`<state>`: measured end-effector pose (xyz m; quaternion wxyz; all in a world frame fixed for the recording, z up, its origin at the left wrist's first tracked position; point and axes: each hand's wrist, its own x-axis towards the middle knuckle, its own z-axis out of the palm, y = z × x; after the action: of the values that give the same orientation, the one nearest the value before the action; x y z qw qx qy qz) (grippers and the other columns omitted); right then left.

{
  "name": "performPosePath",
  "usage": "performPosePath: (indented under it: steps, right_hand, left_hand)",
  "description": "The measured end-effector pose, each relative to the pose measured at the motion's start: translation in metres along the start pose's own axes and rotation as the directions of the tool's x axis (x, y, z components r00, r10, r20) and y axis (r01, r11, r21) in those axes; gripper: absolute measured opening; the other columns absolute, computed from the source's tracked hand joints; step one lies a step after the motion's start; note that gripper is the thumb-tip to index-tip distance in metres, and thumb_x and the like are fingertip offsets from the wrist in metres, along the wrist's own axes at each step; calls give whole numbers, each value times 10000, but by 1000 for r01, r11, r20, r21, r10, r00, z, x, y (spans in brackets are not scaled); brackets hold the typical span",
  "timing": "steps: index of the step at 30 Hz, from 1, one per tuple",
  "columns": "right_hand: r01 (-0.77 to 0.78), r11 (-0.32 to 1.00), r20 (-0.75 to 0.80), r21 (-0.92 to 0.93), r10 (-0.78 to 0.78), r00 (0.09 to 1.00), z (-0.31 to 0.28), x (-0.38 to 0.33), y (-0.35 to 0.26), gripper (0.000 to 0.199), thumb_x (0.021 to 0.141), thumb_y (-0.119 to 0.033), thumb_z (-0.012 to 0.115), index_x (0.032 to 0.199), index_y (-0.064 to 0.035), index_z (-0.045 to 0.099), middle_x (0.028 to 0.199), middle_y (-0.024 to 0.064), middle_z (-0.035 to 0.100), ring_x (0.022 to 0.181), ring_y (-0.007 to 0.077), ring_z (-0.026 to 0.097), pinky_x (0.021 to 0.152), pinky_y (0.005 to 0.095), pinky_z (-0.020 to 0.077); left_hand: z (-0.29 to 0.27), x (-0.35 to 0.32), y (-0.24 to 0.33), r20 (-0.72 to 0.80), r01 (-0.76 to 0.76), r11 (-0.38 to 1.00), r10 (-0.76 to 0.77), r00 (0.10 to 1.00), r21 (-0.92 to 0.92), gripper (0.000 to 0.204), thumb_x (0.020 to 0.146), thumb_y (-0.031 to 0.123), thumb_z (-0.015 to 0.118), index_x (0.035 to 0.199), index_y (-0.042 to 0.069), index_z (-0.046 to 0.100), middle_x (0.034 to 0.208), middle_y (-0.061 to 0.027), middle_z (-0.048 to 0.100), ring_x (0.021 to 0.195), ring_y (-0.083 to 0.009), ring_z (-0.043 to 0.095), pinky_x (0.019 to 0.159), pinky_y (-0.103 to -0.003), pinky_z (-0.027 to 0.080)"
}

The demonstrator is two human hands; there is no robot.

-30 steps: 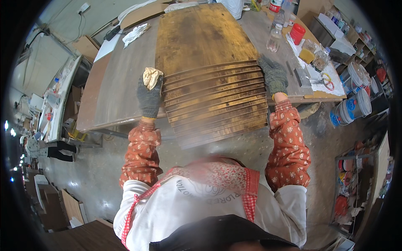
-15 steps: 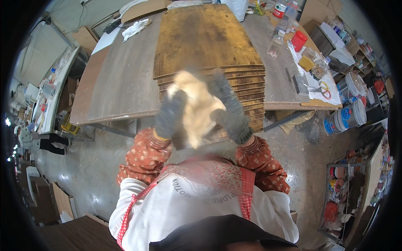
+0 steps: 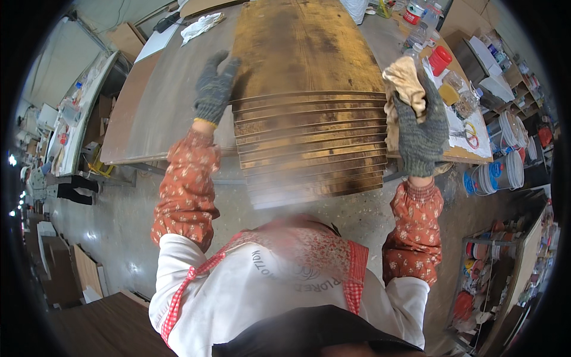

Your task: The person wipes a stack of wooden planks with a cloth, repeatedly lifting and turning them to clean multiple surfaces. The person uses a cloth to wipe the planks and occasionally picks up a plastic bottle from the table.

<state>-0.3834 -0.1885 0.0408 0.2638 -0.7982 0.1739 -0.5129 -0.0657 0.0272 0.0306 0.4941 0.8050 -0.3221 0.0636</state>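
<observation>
A stack of several long brown wooden boards [image 3: 309, 107] lies on a grey workbench [image 3: 160, 113], its staggered near ends hanging past the bench edge. My left hand [image 3: 214, 89], in a grey knit glove, rests open on the stack's left edge. My right hand [image 3: 419, 131], gloved the same, sits at the stack's right edge and grips a crumpled cream rag [image 3: 401, 89]. Both forearms wear orange flowered sleeves.
Bottles, a red cup [image 3: 440, 59] and small jars crowd the bench's right side. Paint buckets [image 3: 493, 172] stand on the floor to the right, near shelves of cans. A white cloth [image 3: 199, 27] lies at the bench's far left. Cardboard leans at lower left.
The rag went from my left hand to both hands at my chest, and is now in my right. Both hands have returned to the stack's sides, and the view has tilted closer.
</observation>
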Motion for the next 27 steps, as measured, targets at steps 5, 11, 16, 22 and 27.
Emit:
performPosePath:
  steps: [5, 11, 16, 22, 27]
  right_hand:
    - [256, 934, 283, -250, -182, 942, 51, 26, 1, 467, 874, -171, 687, 1296, -17, 560, 1203, 164, 638, 1102, 284, 620, 988, 393, 469]
    - [708, 704, 586, -57, -551, 594, 137, 4, -31, 469, 875, -237, 604, 1323, -108, 557, 1342, 126, 533, 1262, 305, 485, 1105, 450, 348]
    - [730, 682, 480, 43, -655, 584, 187, -14, -52, 473, 829, -165, 575, 1302, -138, 577, 1286, 84, 563, 1224, 266, 495, 1070, 415, 384]
    - [785, 578, 746, -224, -417, 520, 92, 3, 5, 446, 853, -146, 582, 1299, -135, 590, 1399, 120, 475, 1277, 348, 448, 1116, 459, 350]
    - [766, 562, 609, -312, -501, 615, 85, -9, 11, 372, 868, -147, 582, 1237, -109, 609, 1313, 134, 511, 1243, 365, 460, 1079, 474, 396]
  left_hand:
    - [18, 22, -47, 309, -333, 904, 247, 919, 268, 563, 909, 411, 628, 1365, 108, 498, 1382, -207, 498, 1311, -367, 455, 1049, -413, 402]
    - [10, 24, -75, 421, -560, 768, 417, 806, 311, 408, 954, 267, 564, 1345, 160, 522, 1451, -185, 416, 1353, -400, 385, 1059, -424, 402]
    - [14, 22, -74, 366, -327, 942, 333, 869, -79, 372, 895, 113, 582, 1264, 160, 589, 1465, -143, 415, 1346, -398, 400, 1045, -415, 435]
    - [14, 15, -62, 316, -411, 893, 342, 885, 185, 423, 881, 102, 572, 1292, 197, 562, 1467, -149, 427, 1339, -381, 423, 1060, -404, 419]
    - [10, 12, -59, 390, -637, 684, 510, 766, 356, 448, 982, 303, 525, 1386, 111, 500, 1467, -139, 447, 1362, -297, 416, 1100, -351, 348]
